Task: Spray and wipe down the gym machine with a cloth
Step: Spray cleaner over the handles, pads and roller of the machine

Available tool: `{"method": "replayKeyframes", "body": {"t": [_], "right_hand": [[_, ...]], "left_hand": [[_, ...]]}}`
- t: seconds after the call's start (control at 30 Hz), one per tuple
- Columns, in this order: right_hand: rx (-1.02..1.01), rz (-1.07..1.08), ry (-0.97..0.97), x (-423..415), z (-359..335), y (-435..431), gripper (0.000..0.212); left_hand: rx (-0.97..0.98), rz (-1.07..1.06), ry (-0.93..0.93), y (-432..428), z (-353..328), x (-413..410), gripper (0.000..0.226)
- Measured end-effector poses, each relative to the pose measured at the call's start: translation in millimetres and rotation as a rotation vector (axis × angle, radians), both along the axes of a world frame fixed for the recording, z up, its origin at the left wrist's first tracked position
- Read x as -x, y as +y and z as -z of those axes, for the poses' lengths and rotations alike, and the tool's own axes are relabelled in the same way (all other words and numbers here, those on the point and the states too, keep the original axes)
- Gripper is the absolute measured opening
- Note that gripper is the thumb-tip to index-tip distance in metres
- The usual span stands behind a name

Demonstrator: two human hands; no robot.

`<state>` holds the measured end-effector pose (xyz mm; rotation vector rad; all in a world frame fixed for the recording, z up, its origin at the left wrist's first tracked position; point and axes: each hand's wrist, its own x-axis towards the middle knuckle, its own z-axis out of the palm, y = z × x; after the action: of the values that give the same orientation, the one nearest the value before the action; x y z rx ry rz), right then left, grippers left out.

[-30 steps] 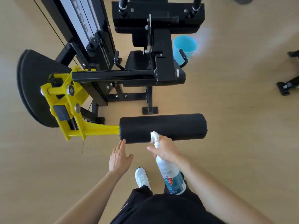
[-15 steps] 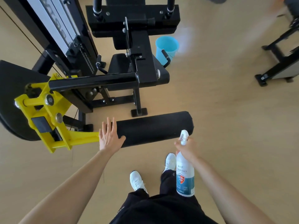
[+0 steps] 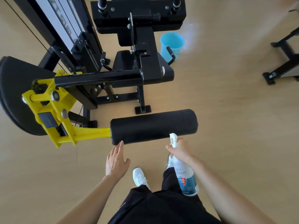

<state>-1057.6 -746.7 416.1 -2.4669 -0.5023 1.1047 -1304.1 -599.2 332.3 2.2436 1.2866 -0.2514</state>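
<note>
The right hand [image 3: 181,149] grips a spray bottle [image 3: 184,173], nozzle at the black roller pad [image 3: 153,125] of the leg machine — the left hand [image 3: 115,160] reaches flat, fingers straight, fingertips at the pad's near edge.

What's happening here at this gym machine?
A person is cleaning a gym machine. Their right hand holds a white spray bottle by its trigger head, nozzle pointed at the black roller pad on the yellow arm. The left hand is open, fingertips right at the pad's near edge. No cloth is in view, so wiping seems not yet begun. A blue bucket stands on the floor beside the machine.
</note>
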Motion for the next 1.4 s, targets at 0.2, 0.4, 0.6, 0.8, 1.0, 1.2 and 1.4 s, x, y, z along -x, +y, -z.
{"method": "replayKeyframes", "body": {"t": [0.2,0.4,0.6,0.8,1.0,1.2,1.4], "right_hand": [[-0.005,-0.288,0.002,38,4,33,0.028],[-0.086,-0.388,-0.014,59,-7,58,0.026],[-0.076,-0.237,-0.038,42,-4,42,0.021],[-0.04,0.092,-0.085,-4,6,7,0.026],[-0.041,0.367,-0.064,-34,-1,-21,0.022],[0.039,0.293,-0.045,-32,3,-15,0.024],[0.036,-0.095,0.036,2,2,15,0.022]], "left_hand": [[0.0,-0.106,-0.058,8,-6,10,0.08],[-0.095,-0.155,-0.103,41,-18,2,0.084],[-0.08,-0.048,-0.08,74,-24,-27,0.088],[-0.087,0.124,0.049,86,-19,-53,0.092],[-0.091,0.125,0.1,64,-13,-50,0.093],[-0.096,0.108,0.041,25,-5,-21,0.099],[0.06,0.02,0.056,-5,-1,-4,0.087]]}}
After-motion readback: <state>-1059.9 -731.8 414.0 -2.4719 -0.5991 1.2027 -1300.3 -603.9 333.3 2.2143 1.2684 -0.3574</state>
